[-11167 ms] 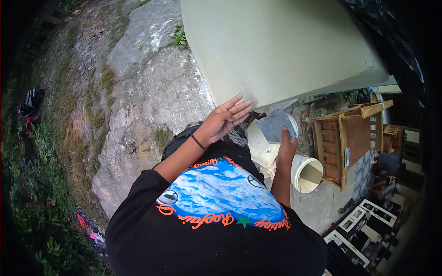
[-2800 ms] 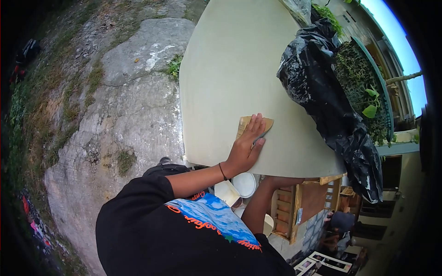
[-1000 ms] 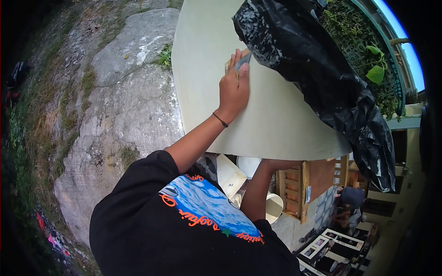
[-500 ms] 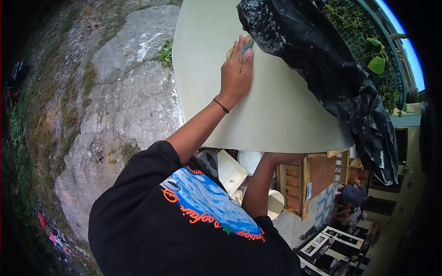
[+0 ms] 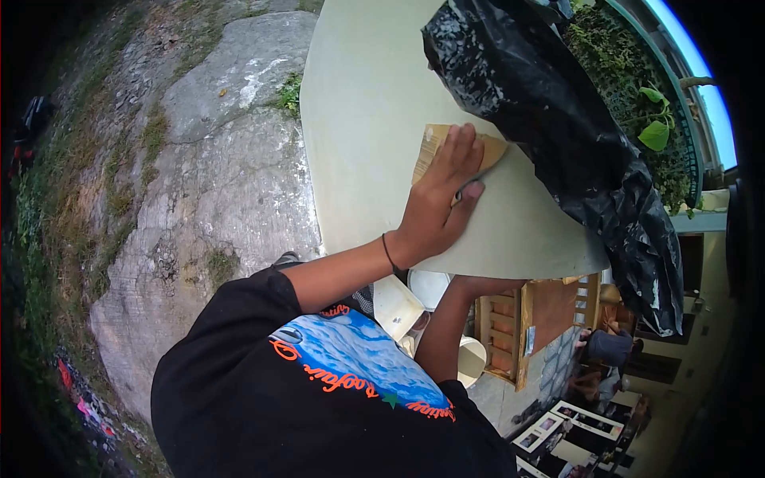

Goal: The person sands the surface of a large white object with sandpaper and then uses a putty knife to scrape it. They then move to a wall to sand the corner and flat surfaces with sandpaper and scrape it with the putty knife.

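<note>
My left hand (image 5: pixel 446 187) presses a folded sheet of sandpaper (image 5: pixel 431 147) against a large pale, smooth, curved panel (image 5: pixel 358 183). The sheet's tan, printed back shows beyond the fingers, and a dark grey edge shows by the thumb. A dark band circles the left wrist. My right hand (image 5: pixel 498 284) reaches under the panel's near edge, and its fingers are hidden there. Crumpled black plastic sheeting (image 5: pixel 558 119) drapes over the panel's right side.
Under the near edge are a white container (image 5: pixel 396 307), a pale bucket (image 5: pixel 472 358) and a wooden frame (image 5: pixel 504 334). Cracked concrete (image 5: pixel 215 191) lies to the left. Leafy plants (image 5: pixel 613 64) grow at upper right. Another person (image 5: pixel 610 347) is in the background at right.
My left hand has slid the sandpaper toward me and slightly right over the panel. More of the sheet's tan back now shows. My right arm stays under the edge.
</note>
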Available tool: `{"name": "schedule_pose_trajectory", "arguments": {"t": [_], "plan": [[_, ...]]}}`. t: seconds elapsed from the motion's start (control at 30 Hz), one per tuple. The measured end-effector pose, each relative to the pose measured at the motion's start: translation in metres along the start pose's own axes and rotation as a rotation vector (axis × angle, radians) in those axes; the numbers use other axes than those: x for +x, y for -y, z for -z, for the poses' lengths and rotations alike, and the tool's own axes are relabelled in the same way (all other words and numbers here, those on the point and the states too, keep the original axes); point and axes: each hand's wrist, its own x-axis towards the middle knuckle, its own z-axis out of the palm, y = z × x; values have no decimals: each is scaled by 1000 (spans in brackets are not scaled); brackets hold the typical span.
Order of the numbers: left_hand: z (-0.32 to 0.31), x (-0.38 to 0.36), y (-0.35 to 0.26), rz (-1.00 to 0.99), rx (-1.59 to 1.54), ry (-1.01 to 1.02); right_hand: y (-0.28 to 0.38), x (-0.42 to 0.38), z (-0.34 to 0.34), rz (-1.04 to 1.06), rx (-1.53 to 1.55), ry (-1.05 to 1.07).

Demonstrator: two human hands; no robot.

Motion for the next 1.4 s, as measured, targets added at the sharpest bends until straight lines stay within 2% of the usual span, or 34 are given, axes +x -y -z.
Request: {"name": "schedule_pose_trajectory", "arguments": {"t": [0.03, 0.07, 0.13, 0.17, 0.23, 0.27, 0.3, 0.37, 0.43, 0.47, 0.53, 0.6, 0.63, 0.67, 0.7, 0.77, 0.8, 0.87, 0.9, 0.93, 1.0, 1.03, 1.13, 1.2, 1.27, 1.3, 1.37, 1.4], "plan": [[1, -5, -3, -57, 52, 28, 10, 1, 4, -208, 283, 122], [2, -7, -4, -114, 103, 56, 7, 2, 1, -204, 287, 123], [3, 8, 17, -95, 98, 7, -9, 2, -3, 142, -346, 22], [4, 22, 29, -16, 101, -32, -15, 2, -3, 140, -348, 24], [7, 49, 50, 256, 106, -72, -21, 1, -7, 105, -34, -54], [5, 55, 53, 347, 110, -67, -19, -1, -6, 101, -29, -54], [4, 55, 48, 241, 104, -79, -18, 0, -6, 188, -561, 7], [2, 35, 17, 32, 55, -69, -5, 4, -5, 283, -1081, 62], [4, 5, -7, -201, 71, 61, 20, 4, 1, -104, 288, 17], [5, -2, -10, -252, 144, 99, 16, 3, -1, -102, 289, 24], [9, 13, 6, -255, 80, 75, -1, 3, -4, -109, 228, 84], [9, 42, 21, 27, 58, -26, -8, -1, -4, -137, 218, 59], [13, 55, 24, 211, 34, -7, -8, -1, -6, -159, 230, 32], [14, 60, 24, 310, 12, 15, -10, -1, -6, -167, 222, 23], [13, 56, 12, 281, -9, 30, -10, 2, -7, -180, 418, 51], [2, 16, -4, -24, -77, 31, -4, 6, -8, -37, 22, 100], [1, -5, -25, -140, -7, 100, -2, 7, -8, 38, -170, 104], [3, -40, -31, -291, 86, 245, 36, 7, 8, -349, 673, 55], [5, -36, -21, -298, 95, 232, 45, 8, 9, -537, 1101, 21], [7, -28, -11, -296, 102, 220, 42, 7, 8, -543, 1099, 19], [6, -5, 9, -53, 27, 112, 28, 6, 6, -453, 810, 30], [5, 9, 19, 70, -11, 52, 21, 6, 4, -216, 446, -1], [0, 11, 18, 276, -67, -20, 26, 6, 4, -227, 547, -53], [-6, -24, -11, -15, 46, 28, 36, 8, 7, -254, 636, -63], [-1, -60, -21, -97, 46, 194, 40, 6, 8, -409, 807, -70], [3, -68, -10, -99, 51, 191, 28, 5, 5, -289, 595, -47], [8, -87, 15, -101, 50, 244, 22, 6, 2, -294, 672, -46], [11, -85, 21, 17, -37, 200, 20, 5, 1, -299, 748, -46]]}}
